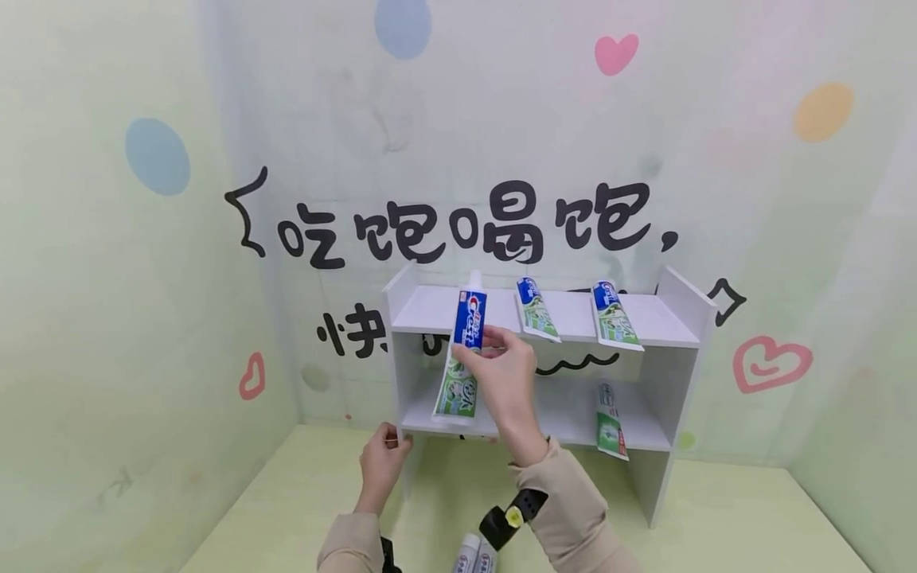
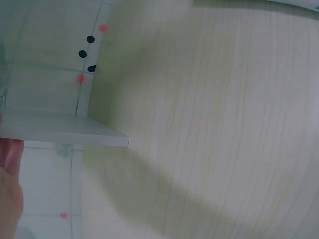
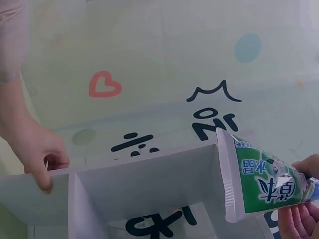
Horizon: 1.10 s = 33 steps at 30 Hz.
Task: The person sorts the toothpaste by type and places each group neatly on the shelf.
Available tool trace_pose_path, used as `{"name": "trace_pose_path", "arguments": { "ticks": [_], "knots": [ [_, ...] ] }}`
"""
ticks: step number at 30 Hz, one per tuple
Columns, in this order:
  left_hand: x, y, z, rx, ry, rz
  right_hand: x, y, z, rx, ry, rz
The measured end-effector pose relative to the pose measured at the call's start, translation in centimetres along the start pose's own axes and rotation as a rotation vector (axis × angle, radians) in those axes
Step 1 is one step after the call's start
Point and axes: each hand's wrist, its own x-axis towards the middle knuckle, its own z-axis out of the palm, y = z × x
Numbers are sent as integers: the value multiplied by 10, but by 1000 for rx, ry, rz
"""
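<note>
My right hand (image 1: 507,378) grips a blue and green toothpaste tube (image 1: 466,330), its white cap upward, before the left part of a white two-tier shelf (image 1: 659,446). In the right wrist view the tube's flat green end (image 3: 264,184) shows close up beside the shelf. Lower down, my left hand (image 1: 384,461) holds the edge of the shelf's left side panel; in the right wrist view its fingers bend over that edge (image 3: 45,169). The left wrist view catches only part of this hand (image 2: 10,194) at the panel.
Two similar tubes lie on the top tier, one near the middle (image 1: 537,310) and one to the right (image 1: 616,317). A grey-green tube (image 1: 610,422) lies on the lower tier. White-capped tubes (image 1: 469,553) are on the table (image 1: 738,525) in front. Patterned walls stand behind and beside.
</note>
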Motion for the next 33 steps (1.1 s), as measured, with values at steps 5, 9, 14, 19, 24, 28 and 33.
{"name": "trace_pose_path", "arguments": {
  "ticks": [5, 9, 14, 19, 24, 28, 33],
  "knots": [
    [1, -1, 0, 3, 3, 1, 18, -8, 9, -4, 24, -38],
    [2, -1, -1, 6, -10, 3, 28, -11, 13, 0, 45, -60],
    [1, -2, -2, 4, -18, 0, 34, -11, 18, 10, 50, -58],
    [0, -2, -3, 1, -24, -3, 42, -11, 22, 13, 64, -102],
    [0, 1, -5, 3, -19, 5, 51, -10, 28, 5, 111, -143],
    [0, 2, -5, 7, -20, -1, 56, -9, 33, 15, 125, -149],
    [-2, 1, -3, -3, -7, -9, 62, -8, 43, -12, 111, -168]
  ]
}}
